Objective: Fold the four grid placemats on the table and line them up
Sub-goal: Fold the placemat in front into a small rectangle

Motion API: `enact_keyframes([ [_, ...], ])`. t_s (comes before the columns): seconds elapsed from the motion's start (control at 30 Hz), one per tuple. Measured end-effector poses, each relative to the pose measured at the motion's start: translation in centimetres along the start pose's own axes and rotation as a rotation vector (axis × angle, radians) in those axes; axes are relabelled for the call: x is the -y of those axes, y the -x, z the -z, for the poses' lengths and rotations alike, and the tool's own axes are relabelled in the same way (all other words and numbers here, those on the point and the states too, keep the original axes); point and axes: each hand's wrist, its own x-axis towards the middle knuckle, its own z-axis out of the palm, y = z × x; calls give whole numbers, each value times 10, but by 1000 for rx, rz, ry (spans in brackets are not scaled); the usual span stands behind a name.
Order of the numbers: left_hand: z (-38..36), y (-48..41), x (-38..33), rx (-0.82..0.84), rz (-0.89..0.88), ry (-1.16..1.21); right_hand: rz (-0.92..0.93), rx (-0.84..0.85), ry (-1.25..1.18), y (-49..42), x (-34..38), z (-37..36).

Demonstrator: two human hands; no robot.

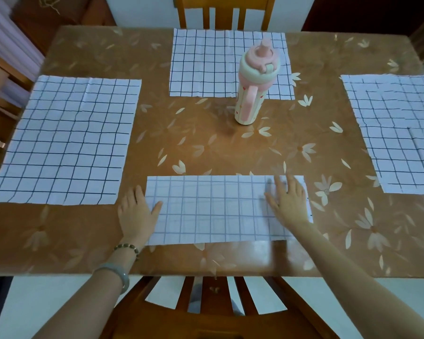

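The left hand (136,214) and right hand (288,204) lie flat, fingers released, at either end of the half-folded near placemat (213,209); uneven pushing could slide its layers askew on the glossy table (230,152).

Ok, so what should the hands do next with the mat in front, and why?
Probably fold the near placemat once more, right end over to the left. It looks already folded into a long strip; the right hand lies flat on it, and the left hand rests at its left edge.
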Motion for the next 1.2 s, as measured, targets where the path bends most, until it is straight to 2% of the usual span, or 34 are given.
enact_keyframes([
  [0.1,12,8,-14,14,154,170,245,106,-121,8,49,-4],
  [0.17,16,8,-19,30,209,266,323,178,-160,13,72,-6],
  [0.27,17,5,-22,65,260,360,330,278,-142,13,84,-10],
  [0.43,22,3,-30,166,346,469,307,307,-119,13,81,-14],
  [0.77,62,1,-6,219,181,663,269,365,-58,18,93,-14],
  [1.03,114,-5,33,299,64,594,306,412,31,21,145,-26],
  [1.2,131,7,26,299,-26,596,264,465,43,17,152,-26],
])
